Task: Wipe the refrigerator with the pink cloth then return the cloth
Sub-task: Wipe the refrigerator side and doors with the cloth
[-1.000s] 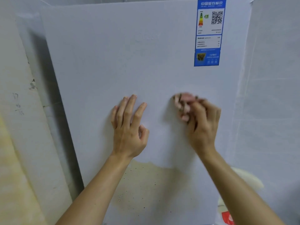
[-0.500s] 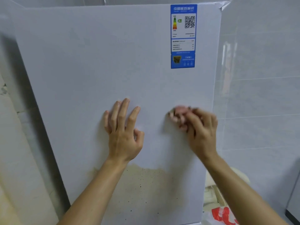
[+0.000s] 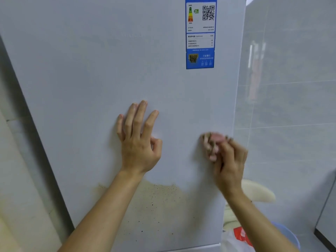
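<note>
The refrigerator (image 3: 87, 79) fills most of the view, its pale door facing the person. The left hand (image 3: 139, 142) lies flat on the door near the middle, fingers straight and spread, thumb tucked in under the forefinger; it holds nothing and looks to be bracing. The right hand (image 3: 230, 164) has its fingers curled round the pink cloth (image 3: 215, 140), bunched into a small wad and pressed on the door close to its right edge, below the blue energy label (image 3: 200, 33). That hand is blurred, so just how the fingers lie over the wad is probably not to be read.

The cloth looks soft, light and limp. It should crumple to any shape and give no resistance, so it handles best gathered in the palm with the fingertips pressing through it, as it is now; a loose corner would likely drag or fold under. The door is smooth and hard, and the wad should glide over it easily.

Lower down a yellowish, speckled stain (image 3: 160, 206) spreads across the door, apart from the cloth; it will probably need firmer rubbing. The wiping step is in hand, and the return of the cloth is not yet done.
</note>
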A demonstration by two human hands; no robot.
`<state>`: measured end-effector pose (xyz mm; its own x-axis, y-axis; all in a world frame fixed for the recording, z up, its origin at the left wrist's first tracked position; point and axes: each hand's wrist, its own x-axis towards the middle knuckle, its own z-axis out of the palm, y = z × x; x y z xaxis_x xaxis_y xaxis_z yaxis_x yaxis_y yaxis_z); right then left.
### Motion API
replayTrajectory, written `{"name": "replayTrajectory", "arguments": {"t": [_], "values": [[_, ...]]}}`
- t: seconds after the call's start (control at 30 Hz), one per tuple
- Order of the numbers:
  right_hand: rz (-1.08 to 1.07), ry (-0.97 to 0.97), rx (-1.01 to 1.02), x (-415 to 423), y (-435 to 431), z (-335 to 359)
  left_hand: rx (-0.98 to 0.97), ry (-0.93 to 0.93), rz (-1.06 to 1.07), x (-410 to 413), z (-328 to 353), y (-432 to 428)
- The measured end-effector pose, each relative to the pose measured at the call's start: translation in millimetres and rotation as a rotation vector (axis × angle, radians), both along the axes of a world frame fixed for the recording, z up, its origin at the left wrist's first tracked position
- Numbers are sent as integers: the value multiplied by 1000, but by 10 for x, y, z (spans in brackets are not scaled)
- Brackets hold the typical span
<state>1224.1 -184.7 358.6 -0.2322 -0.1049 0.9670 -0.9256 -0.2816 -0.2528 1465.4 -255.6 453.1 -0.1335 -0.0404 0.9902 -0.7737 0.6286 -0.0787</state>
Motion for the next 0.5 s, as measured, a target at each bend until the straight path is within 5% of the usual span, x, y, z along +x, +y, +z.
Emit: {"name": "replayTrajectory", "arguments": {"t": [0.13,0.23,0.37,0.5], "values": [[-4,129,207,10,164,-962,-2,-9,8,4,2,4],[-35,199,245,-57,174,-936,3,-12,7,2,-3,1],[29,252,85,-73,74,-79,29,4,-5,-21,-9,20],[76,9,-122,84,-150,1178,39,-21,-14,39,3,23]]}}
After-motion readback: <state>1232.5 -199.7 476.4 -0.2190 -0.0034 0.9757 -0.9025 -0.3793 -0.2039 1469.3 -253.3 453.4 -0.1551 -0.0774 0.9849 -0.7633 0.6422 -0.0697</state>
